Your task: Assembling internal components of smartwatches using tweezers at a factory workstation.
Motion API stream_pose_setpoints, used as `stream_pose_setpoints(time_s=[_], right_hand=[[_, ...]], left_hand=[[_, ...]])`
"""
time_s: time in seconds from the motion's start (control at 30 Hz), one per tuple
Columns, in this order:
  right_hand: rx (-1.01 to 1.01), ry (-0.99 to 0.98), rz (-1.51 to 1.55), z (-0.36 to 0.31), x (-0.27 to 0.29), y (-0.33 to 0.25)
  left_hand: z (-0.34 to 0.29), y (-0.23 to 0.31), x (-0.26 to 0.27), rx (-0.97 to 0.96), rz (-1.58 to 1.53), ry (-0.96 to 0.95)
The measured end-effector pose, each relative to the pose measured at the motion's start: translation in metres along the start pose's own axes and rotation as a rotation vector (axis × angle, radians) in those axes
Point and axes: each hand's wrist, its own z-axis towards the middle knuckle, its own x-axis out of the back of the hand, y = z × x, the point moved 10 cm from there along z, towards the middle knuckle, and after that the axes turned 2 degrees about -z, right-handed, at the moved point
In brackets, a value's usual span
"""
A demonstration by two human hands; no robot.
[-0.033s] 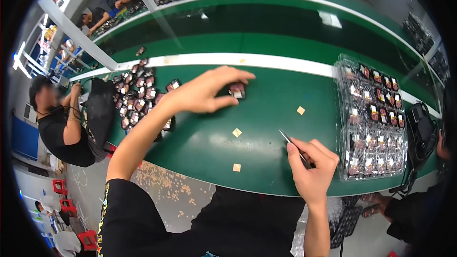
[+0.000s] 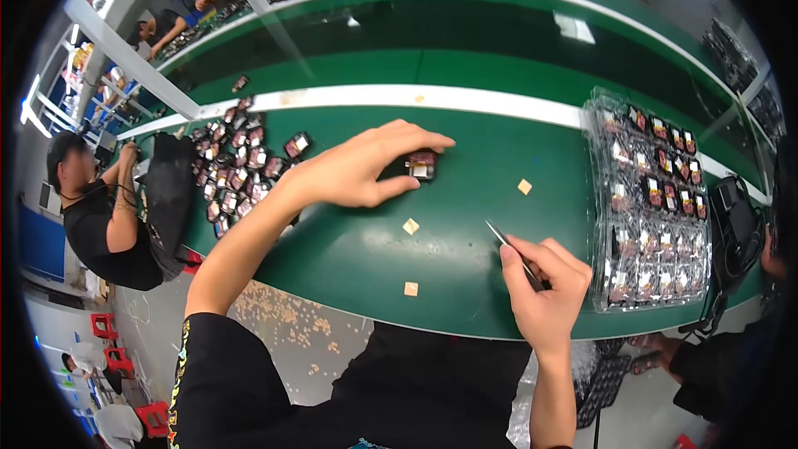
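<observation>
— Biggest first?
— Green belt [image 2: 465,224] filling the middle; clear tray [image 2: 652,199] of small parts at its right end; heap of parts [image 2: 237,158] at the left.
— Left hand [image 2: 353,170]?
— Reached across the belt; fingers arched over one small part [image 2: 421,165], thumb and fingertips closing on its sides; part lying on the belt, mid-width.
— Right hand [image 2: 544,287]?
— Near the front edge; fingers pinched on tweezers [image 2: 514,253], tips pointing up-left.
— Smallest?
— Tan squares [image 2: 411,226] scattered on the belt between the hands.
</observation>
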Motion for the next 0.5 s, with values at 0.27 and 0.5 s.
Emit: stream_pose_setpoints(time_s=[0.27,0.5], right_hand=[[-0.001,-0.048,-0.032,0.003,-0.011,-0.001],[-0.066,-0.071,-0.002,0.000,-0.009,0.008]], left_hand=[[-0.019,0.006,-0.012,0.060,0.119,0.138],[-0.017,0.012,-0.018,-0.002,0.015,0.120]])
